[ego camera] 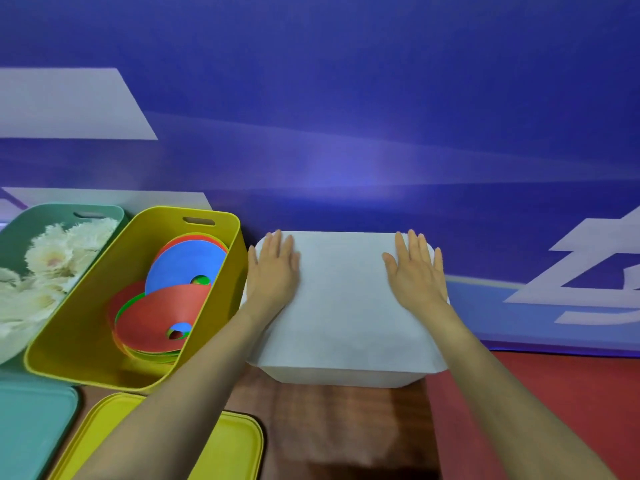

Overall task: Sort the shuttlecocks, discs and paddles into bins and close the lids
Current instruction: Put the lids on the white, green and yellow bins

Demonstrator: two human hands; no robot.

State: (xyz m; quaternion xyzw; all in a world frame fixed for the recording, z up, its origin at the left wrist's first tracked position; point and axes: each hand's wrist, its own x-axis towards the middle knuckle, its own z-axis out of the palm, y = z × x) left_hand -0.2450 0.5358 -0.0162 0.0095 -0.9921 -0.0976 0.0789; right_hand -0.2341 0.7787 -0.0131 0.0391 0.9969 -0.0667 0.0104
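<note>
A white bin (343,377) stands in the middle with its white lid (343,299) on top. My left hand (273,268) lies flat on the lid's left side and my right hand (415,271) lies flat on its right side, fingers straight. To the left, an open yellow bin (86,341) holds several red, blue and green discs (162,317). Further left, an open teal bin (20,226) holds white shuttlecocks (52,265). The white bin's contents are hidden.
A yellow lid (228,448) and a teal lid (31,420) lie on the brown table (346,427) in front of their bins. A blue wall (346,116) with pale shapes stands right behind the bins. Red floor (554,410) shows at the right.
</note>
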